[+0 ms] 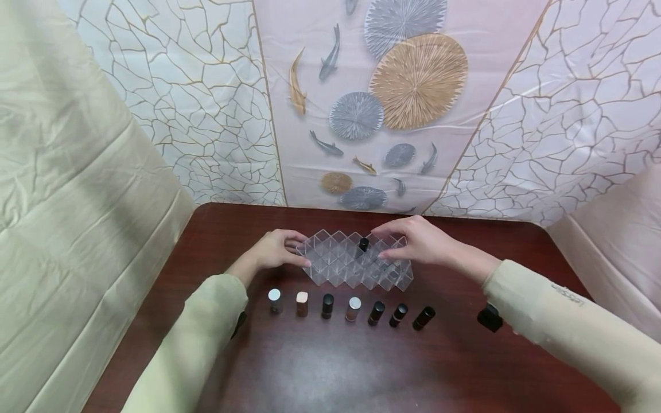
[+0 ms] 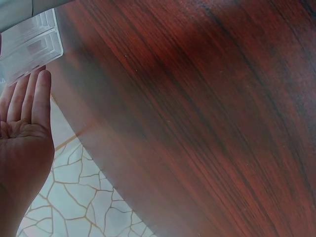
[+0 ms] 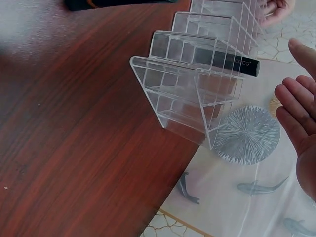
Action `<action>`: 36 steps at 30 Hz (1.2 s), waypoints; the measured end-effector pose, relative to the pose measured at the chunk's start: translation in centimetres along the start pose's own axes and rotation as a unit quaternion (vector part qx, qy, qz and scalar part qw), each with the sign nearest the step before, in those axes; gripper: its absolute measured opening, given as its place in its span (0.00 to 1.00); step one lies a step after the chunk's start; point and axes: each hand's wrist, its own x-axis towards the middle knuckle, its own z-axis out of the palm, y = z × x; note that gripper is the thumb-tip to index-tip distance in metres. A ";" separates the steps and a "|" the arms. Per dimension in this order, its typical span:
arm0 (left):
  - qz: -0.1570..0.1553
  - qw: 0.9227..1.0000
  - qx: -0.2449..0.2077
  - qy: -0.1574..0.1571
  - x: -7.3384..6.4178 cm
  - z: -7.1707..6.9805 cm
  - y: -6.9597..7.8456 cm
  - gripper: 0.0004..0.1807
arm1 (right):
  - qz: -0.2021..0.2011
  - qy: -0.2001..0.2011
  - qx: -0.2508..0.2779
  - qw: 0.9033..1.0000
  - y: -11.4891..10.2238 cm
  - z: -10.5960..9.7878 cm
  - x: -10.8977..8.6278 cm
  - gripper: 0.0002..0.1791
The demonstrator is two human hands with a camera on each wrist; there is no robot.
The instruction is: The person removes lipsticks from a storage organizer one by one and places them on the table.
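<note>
A clear acrylic lipstick organizer (image 1: 335, 261) with diamond-shaped compartments stands on the table, with one black lipstick (image 1: 364, 245) upright in a back compartment. At its left end is my left hand (image 1: 276, 249), thumb toward the front and fingers toward the back corner; the left wrist view shows straight fingers (image 2: 37, 101) right at the organizer's edge. My right hand (image 1: 418, 241) hovers over the organizer's right part, thumb and fingers spread with nothing between them. In the right wrist view, the lipstick bears the lettering "COCO" and leans within the clear walls.
Several lipsticks stand in a row in front of the organizer, among them a silver-capped one (image 1: 353, 308), a pink-topped one (image 1: 302, 304) and a black one (image 1: 424, 317) at the right end. Patterned cloth (image 1: 361, 172) hangs behind the dark red wooden table (image 1: 320, 367).
</note>
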 end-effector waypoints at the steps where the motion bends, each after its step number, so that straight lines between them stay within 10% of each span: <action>1: 0.000 1.000 0.001 0.000 0.0 0.0 0.0 0.34 | 0.001 -0.002 0.001 1.000 0.0 0.1 0.2 0.27; 36: -0.003 1.000 -0.005 0.012 -0.5 0.1 -0.2 0.35 | 0.036 -0.030 0.069 0.997 1.4 2.2 2.7 0.28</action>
